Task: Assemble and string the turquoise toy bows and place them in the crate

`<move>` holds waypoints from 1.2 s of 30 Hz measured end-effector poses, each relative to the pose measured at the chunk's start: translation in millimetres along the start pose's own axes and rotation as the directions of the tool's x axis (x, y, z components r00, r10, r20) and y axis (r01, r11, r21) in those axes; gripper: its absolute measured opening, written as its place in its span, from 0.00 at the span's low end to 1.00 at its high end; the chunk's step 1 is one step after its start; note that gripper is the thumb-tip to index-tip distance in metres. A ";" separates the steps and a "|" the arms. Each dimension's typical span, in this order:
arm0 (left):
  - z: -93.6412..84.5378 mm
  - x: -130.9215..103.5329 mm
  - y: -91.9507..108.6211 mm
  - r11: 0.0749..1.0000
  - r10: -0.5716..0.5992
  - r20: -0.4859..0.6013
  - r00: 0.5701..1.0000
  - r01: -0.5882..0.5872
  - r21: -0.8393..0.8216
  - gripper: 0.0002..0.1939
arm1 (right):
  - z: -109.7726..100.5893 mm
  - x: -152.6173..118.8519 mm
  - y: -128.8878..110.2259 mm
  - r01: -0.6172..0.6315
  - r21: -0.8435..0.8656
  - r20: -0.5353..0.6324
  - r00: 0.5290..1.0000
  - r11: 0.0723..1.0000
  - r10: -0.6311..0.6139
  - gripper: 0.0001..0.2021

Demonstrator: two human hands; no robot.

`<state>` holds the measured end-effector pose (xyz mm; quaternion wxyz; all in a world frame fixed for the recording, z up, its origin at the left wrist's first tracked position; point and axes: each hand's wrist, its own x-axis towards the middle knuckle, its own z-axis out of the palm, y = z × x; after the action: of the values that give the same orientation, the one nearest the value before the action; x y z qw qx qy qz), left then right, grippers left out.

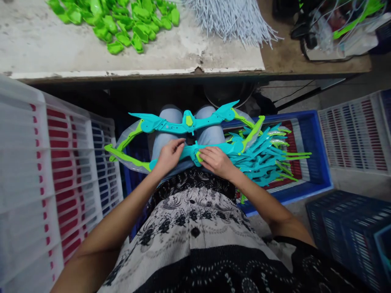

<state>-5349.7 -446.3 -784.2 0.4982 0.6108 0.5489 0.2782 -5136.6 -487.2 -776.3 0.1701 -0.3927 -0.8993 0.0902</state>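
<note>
A turquoise and lime-green plastic assembly (pixel 174 127) lies across the lap, its two long curved pieces facing each other and linked at the sides by green arms. My left hand (pixel 171 154) rests on the near piece, left of its centre, with thumb and fingers brought close together. My right hand (pixel 215 160) has its fingers pressed over the lime-green centre part of the same near piece. Both hands touch the assembly. What lies under the right fingertips is hidden.
A worktable (pixel 76 57) carries a pile of green parts (pixel 137 24) and a bundle of pale strings (pixel 232 20). To the right, a blue crate (pixel 324 162) holds many similar turquoise pieces (pixel 265 158). White crates (pixel 70 162) stand at left, dark blue crates (pixel 345 232) at lower right.
</note>
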 end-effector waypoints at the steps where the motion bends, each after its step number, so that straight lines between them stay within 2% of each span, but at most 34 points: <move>1: -1.0 9.1 -3.7 0.997 0.030 0.056 0.998 -0.034 0.067 0.24 | 2.2 1.2 1.5 0.012 -0.006 0.021 1.000 1.000 -0.012 0.13; 5: 5.3 38.5 -17.1 0.990 0.019 0.356 0.934 -0.068 0.125 0.26 | 13.1 3.7 2.9 -0.021 0.006 0.029 0.999 1.000 0.021 0.14; 8: 7.1 46.9 -19.9 0.989 0.021 0.445 0.895 -0.085 0.123 0.29 | 19.5 2.9 3.6 -0.077 0.072 -0.001 0.997 0.994 0.077 0.13; 11: 3.3 47.7 -15.3 0.984 0.035 0.486 0.873 -0.115 0.136 0.31 | 20.6 3.5 4.4 -0.170 0.169 -0.015 0.984 0.971 0.175 0.12; 13: 1.3 48.0 -11.0 0.980 0.032 0.495 0.868 -0.124 0.154 0.31 | 18.4 6.5 5.0 -0.275 0.225 0.017 0.960 0.935 0.279 0.14; 17: 2.7 50.7 -7.7 0.979 0.012 0.525 0.851 -0.116 0.166 0.29 | 12.4 17.5 8.2 -0.473 0.171 0.175 0.878 0.864 0.446 0.28; 20: 5.7 50.4 -10.2 0.976 0.033 0.559 0.829 -0.148 0.162 0.29 | 11.0 25.7 10.3 -0.496 0.090 0.307 0.838 0.863 0.450 0.32; 23: 8.5 46.9 -13.3 0.952 0.058 0.512 0.857 -0.202 0.231 0.29 | 12.6 29.5 10.5 -0.496 0.010 0.350 0.815 0.868 0.462 0.32; 26: 8.8 43.9 -15.0 0.934 0.063 0.464 0.884 -0.216 0.284 0.31 | 14.4 28.0 11.1 -0.458 -0.026 0.333 0.834 0.888 0.440 0.33; 28: 5.9 43.3 -15.1 0.937 0.060 0.467 0.882 -0.211 0.279 0.32 | 14.3 25.6 12.8 -0.417 -0.025 0.323 0.857 0.909 0.402 0.33; 33: -7.8 30.7 -7.3 0.935 -0.018 0.572 0.820 -0.189 0.300 0.30 | 5.6 20.5 12.2 -0.317 -0.035 0.316 0.896 0.948 0.311 0.33; 34: -10.1 23.7 -3.7 0.921 0.002 0.560 0.829 -0.219 0.321 0.29 | 2.4 19.7 9.7 -0.295 -0.045 0.297 0.908 0.954 0.295 0.32; 36: -12.9 5.7 4.0 0.848 0.089 0.475 0.875 -0.317 0.425 0.25 | -4.3 18.0 3.1 -0.251 -0.080 0.243 0.934 0.965 0.263 0.26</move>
<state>-5358.2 -436.7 -777.2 0.4041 0.8193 0.4051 0.0378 -5144.3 -471.7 -769.1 0.0321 -0.4960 -0.8564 0.1395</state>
